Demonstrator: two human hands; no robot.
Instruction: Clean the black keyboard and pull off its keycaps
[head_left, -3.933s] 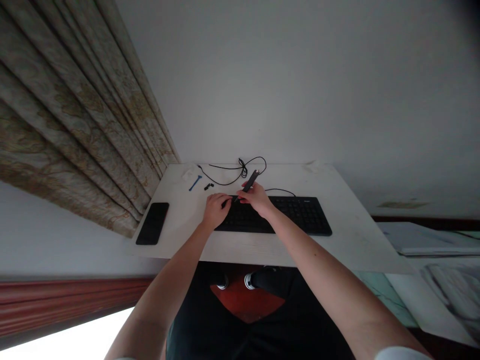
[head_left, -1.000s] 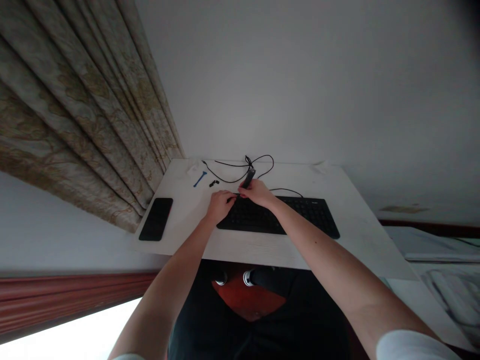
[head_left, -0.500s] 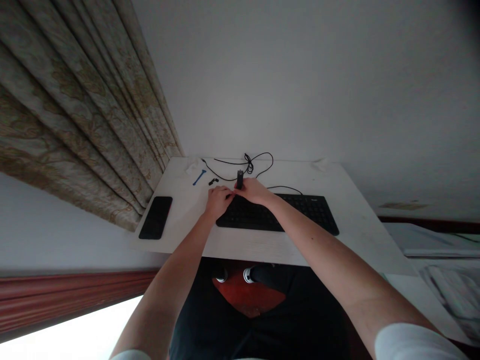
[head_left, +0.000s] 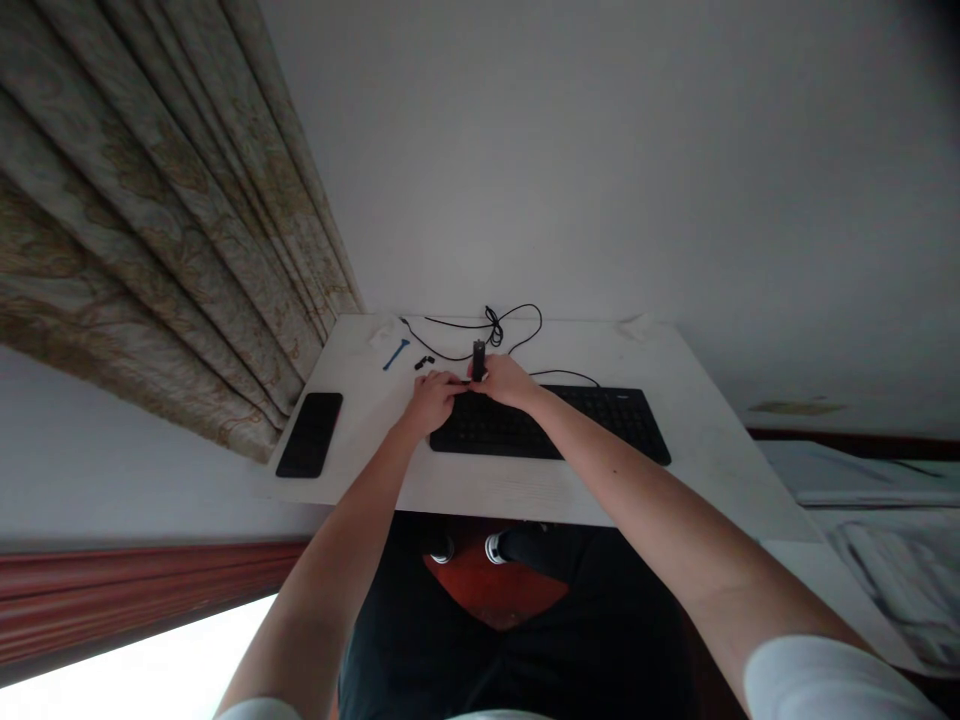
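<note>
Along the white worktop point(head_left: 525, 495), left to right:

1. Patterned curtain point(head_left: 172, 230): beige with tan figuring, falling in deep folds past the worktop's left end.
2. Black smartphone point(head_left: 309, 435): lying flat near the left edge, well apart from the hands, apparently set aside from the work.
3. White scrap point(head_left: 382, 332): at the far edge; too small to identify.
4. Blue pry tool point(head_left: 395, 354): lying aslant, near the small parts, apparently kept within reach.
5. Small black parts point(head_left: 424, 362): a tiny cluster just beyond the left hand's fingers; exact number hard to tell.
6. Left hand point(head_left: 431, 403): fingers extended toward the right hand, meeting it or just beside it. Whether they pinch something thin cannot be told.
7. Black oblong device point(head_left: 478, 360): standing upright, its lower end in the right hand, just beside the left hand's fingertips.
8. Right hand point(head_left: 506, 382): closed around the device's lower end, apparently leaving the upper end free and holding it clear of the keyboard.
9. Black cable point(head_left: 491, 325): looped and tangled beyond the device; any connection to it is hidden.
10. Black keyboard point(head_left: 551, 425): lying flat, its left part beneath the hands, with a thin lead point(head_left: 562, 378) arcing behind it.
</note>
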